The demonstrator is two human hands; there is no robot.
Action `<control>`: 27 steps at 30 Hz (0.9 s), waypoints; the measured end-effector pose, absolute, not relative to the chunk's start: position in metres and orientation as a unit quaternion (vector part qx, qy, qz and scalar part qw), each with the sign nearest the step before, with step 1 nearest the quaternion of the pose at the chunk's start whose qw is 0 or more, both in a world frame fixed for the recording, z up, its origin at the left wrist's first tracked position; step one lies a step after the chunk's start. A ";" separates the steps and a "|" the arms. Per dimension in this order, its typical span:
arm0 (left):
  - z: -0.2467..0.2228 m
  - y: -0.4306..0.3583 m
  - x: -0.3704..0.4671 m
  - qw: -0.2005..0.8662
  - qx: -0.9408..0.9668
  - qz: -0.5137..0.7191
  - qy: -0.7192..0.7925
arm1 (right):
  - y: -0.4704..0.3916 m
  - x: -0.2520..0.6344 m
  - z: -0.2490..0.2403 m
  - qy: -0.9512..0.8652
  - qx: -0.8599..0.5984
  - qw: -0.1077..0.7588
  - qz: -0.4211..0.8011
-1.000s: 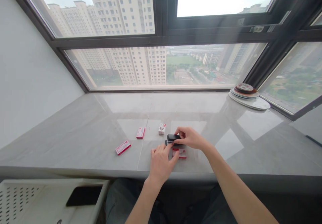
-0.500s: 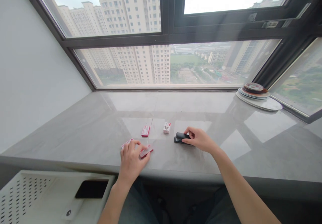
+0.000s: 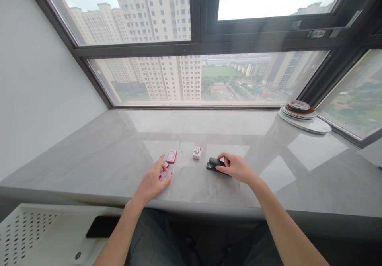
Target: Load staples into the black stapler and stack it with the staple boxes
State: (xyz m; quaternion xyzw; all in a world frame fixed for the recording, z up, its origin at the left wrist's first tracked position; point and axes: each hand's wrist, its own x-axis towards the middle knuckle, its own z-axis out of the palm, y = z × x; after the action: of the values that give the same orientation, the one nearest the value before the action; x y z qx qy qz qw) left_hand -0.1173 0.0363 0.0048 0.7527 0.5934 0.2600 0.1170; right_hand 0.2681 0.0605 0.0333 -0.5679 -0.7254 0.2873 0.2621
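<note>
My right hand (image 3: 235,167) grips a black stapler (image 3: 215,165) that lies on the grey stone sill. Over small red-and-white boxes (image 3: 164,172) at the left, my left hand (image 3: 154,179) has its thumb and fingers around them; the hand partly hides them, so their exact number is unclear. One flat red-and-white box (image 3: 172,156) lies just beyond its fingertips. Between the hands and farther back stands a small white box (image 3: 197,153) with a dark picture and a red corner.
Stacked plates (image 3: 304,116) sit at the right by the window. Below the sill at the lower left is a white tray (image 3: 53,238) with holes, holding a black flat object (image 3: 102,226). The sill's front edge (image 3: 209,207) runs before my legs.
My left hand has moved slightly left and forward, bringing the near red-and-white boxes together close to the flat one behind. My right hand stays on the stapler.
</note>
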 end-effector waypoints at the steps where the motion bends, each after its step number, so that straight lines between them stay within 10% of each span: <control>1: 0.004 0.037 -0.108 0.106 0.747 0.265 0.601 | 0.059 0.268 0.034 -0.724 -0.568 0.263 0.290; 27: -0.027 0.088 -0.070 -0.003 0.774 0.229 0.590 | 0.039 0.271 0.025 -0.673 -0.623 0.287 0.275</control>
State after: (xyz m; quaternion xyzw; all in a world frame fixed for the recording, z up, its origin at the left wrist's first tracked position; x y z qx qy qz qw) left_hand -0.0703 0.0879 -0.0272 0.7745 0.5898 0.2289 -0.0025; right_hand 0.2713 0.0385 0.0245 -0.6234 -0.6734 0.2748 0.2870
